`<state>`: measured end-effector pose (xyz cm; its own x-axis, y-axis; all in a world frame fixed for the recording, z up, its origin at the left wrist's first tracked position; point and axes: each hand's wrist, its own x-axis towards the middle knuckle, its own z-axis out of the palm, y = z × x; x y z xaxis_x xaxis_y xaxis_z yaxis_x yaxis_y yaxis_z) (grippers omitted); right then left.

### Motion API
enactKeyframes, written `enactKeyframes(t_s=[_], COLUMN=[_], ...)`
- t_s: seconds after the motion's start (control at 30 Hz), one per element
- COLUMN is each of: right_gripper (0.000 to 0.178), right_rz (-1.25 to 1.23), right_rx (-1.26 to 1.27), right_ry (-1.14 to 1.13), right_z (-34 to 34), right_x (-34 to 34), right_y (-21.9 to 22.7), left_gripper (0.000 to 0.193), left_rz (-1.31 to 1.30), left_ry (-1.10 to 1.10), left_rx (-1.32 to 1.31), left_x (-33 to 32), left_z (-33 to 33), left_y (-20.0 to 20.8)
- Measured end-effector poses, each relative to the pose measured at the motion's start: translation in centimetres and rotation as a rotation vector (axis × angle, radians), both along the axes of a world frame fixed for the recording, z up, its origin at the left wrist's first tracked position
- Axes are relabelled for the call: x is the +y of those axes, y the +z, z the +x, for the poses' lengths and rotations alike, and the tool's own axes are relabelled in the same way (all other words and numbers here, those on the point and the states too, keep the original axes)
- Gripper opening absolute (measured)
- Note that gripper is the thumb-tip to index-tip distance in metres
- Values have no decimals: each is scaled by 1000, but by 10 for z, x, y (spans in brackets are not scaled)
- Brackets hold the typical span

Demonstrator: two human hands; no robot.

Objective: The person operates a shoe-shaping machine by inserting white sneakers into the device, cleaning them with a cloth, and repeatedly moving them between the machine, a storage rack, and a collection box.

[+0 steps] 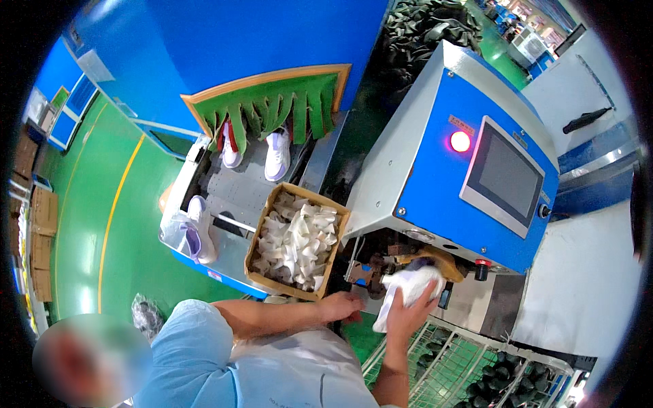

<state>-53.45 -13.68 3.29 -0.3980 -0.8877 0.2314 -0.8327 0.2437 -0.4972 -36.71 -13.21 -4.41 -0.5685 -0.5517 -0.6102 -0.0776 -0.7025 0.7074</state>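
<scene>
A white shoe with a dark purple opening (416,280) is under the front of a blue and white machine (435,170). My right hand (410,311) is closed round the shoe's side, which is tilted against the machine's working parts (367,272). My left hand (340,307) is beside the near right corner of a cardboard box (256,272); its fingers look curled, and what they hold, if anything, cannot be made out. Crumpled white pieces (298,238) fill the box.
On the conveyor (235,187) at left are white shoes (277,155), some under a green strip curtain (272,109). A wire basket cart (456,360) with dark pieces stands at near right. The machine has a screen (503,177), a glowing red light (460,141) and a red knob (482,266).
</scene>
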Motion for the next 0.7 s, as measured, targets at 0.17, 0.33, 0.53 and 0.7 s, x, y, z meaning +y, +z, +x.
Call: enactKeyframes(t_s=[0.17,0.33,0.53,0.7], right_gripper=[93,67,70,85], right_rz=[275,288,-68,-26], right_rx=[50,-1166,-983,-914], right_ry=[315,-53,108,-233], right_z=[-4,-26,4,-4], right_x=[111,125,75,208], right_y=[14,13,-41,16], left_gripper=[75,63,48,42], left_rz=[711,591,391,208], left_ry=[-279,-473,-234,-306], left_rx=[479,394,103,85], left_x=[2,29,30,6], left_z=[2,-6,15,76], left_y=[15,21,43,-15])
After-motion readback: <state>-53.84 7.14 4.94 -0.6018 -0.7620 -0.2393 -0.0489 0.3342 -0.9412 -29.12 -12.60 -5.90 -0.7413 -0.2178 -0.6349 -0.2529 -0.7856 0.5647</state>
